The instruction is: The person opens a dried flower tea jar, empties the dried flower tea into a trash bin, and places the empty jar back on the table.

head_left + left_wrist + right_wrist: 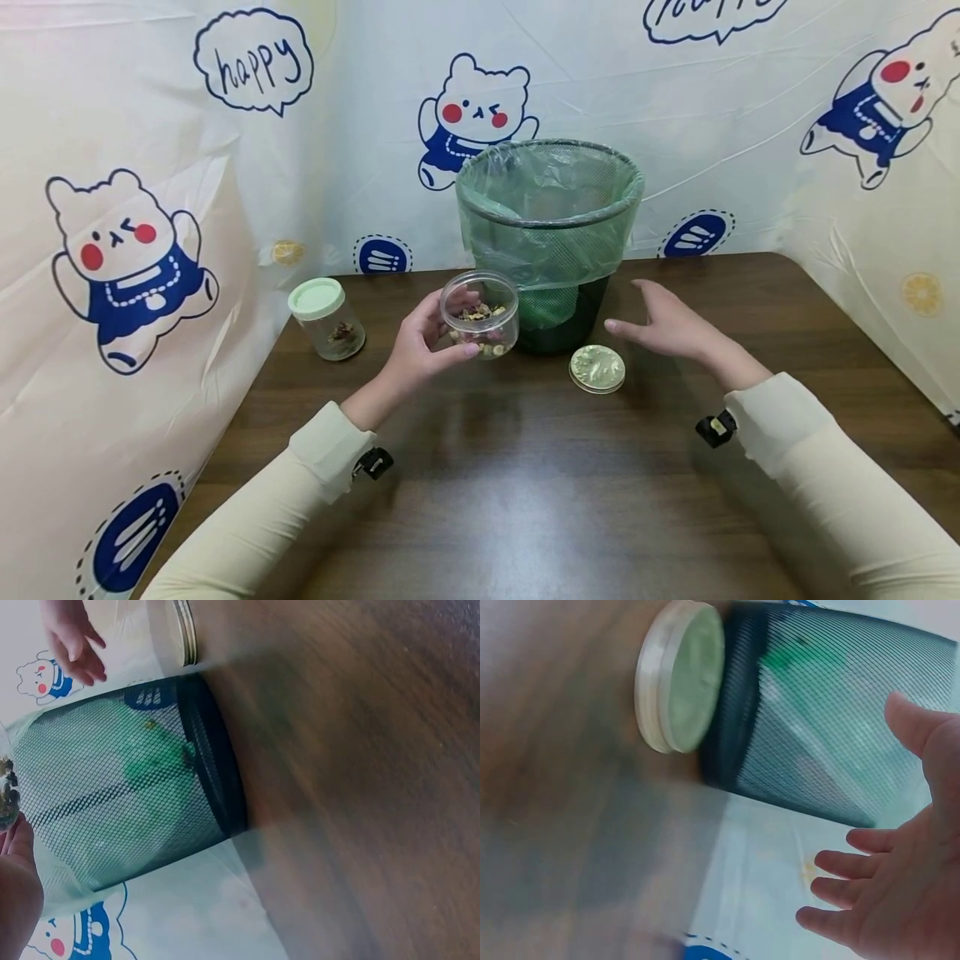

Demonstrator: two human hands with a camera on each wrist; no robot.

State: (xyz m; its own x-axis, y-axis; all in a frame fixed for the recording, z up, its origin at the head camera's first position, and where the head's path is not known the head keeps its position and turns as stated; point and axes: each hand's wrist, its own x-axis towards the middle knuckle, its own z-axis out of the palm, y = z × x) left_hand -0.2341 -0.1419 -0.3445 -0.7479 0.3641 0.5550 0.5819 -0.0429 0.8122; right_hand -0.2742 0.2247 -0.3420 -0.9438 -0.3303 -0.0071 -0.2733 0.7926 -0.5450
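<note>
My left hand (425,340) grips a clear, lidless plastic jar (480,321) by its side and holds it up in front of the bin. Dried flower buds (487,342), yellowish and pink, lie inside the jar. At the left edge of the left wrist view, part of the jar (7,787) and the thumb show. My right hand (671,321) hovers right of the bin, fingers spread and holding nothing. Just left of it, a round gold lid (597,368) lies on the table. In the right wrist view the palm (907,900) faces the bin.
A black mesh bin (558,308) lined with a green plastic bag (547,250) stands at the table's back. To the left is a clear jar with a pale green lid (317,298) and a little brown matter inside. A printed cloth (375,125) hangs behind the wooden table (517,492).
</note>
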